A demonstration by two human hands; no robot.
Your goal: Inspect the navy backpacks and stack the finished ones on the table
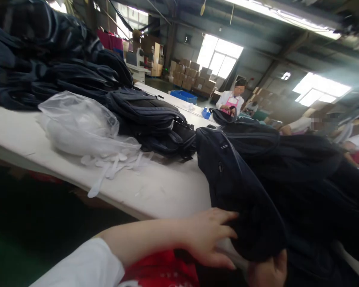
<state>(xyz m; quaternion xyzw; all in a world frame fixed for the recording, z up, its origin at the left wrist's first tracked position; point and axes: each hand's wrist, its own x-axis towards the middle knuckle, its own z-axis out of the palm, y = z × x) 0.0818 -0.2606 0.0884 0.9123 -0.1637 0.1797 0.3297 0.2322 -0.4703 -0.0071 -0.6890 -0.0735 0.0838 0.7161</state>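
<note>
A dark navy backpack point(242, 187) lies on the white table in front of me, its near end over the table's front edge. My left hand point(211, 237) rests against the near side of this backpack, fingers spread and thumb apart. At the backpack's bottom end, my right hand point(269, 271) grips its edge, the fingertips bent around the dark fabric. Part of the right hand is cut off by the lower frame edge. More dark backpacks point(305, 159) are heaped just right of and behind the one I touch.
A clear plastic bag point(80, 123) spills white strips point(107, 169) onto the white table point(170, 191). Piled dark backpacks point(143, 111) cover the table's left and back. A blue crate point(184, 97), stacked cartons point(191, 73) and a person in a pink apron point(231, 101) are farther off.
</note>
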